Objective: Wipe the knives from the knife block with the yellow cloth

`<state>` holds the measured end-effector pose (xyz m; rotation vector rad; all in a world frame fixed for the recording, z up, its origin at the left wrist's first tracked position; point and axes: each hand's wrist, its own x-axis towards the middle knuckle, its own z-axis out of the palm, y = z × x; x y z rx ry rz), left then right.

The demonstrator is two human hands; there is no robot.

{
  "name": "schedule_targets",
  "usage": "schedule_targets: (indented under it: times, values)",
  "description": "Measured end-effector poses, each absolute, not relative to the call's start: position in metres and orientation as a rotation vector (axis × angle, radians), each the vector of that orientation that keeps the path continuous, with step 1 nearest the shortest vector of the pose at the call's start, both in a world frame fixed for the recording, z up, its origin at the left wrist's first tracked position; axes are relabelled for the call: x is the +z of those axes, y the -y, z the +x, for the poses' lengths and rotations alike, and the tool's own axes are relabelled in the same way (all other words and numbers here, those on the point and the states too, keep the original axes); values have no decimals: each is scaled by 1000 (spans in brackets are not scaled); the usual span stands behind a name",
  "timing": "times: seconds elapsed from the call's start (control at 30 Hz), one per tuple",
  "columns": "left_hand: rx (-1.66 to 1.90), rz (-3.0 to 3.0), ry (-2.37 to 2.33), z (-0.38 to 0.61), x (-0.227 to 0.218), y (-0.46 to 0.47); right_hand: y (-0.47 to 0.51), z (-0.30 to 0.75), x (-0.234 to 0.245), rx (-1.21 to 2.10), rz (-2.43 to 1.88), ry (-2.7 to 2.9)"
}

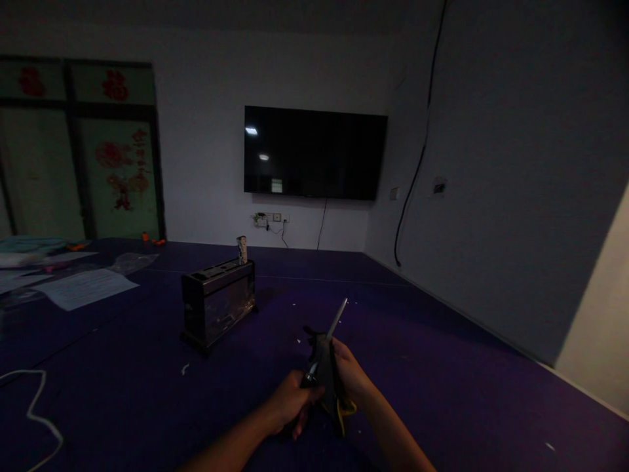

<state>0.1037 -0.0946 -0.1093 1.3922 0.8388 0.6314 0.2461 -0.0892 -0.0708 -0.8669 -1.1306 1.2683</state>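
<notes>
Low in the middle of the head view, both hands are closed at a black tool (324, 367). A pale rod (337, 318) sticks up out of its far end, and a yellow loop (348, 410) shows at its near end. The shape resembles a glue gun, but the dim light hides its exact kind. My right hand (350, 367) grips it from the right side. My left hand (295, 400) is wrapped around a dark handle (309, 379) with a shiny metal part; whether this belongs to the black tool I cannot tell. Its thumb lies against the black tool.
A boxy black appliance (221, 301) stands left of my hands, with a small patterned cylinder (242, 250) on top. Papers (88, 288) and clear plastic (135, 262) lie farther left on the purple surface (393, 380). A white cable (37, 406) curls at the left edge; small white scraps are scattered about.
</notes>
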Motion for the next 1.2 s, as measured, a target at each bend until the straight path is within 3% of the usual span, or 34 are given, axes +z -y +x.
schedule_targets:
  times: [1.2]
  values:
    - [532, 1500, -791, 108, -100, 95, 77, 285, -61, 1041, -865, 1003]
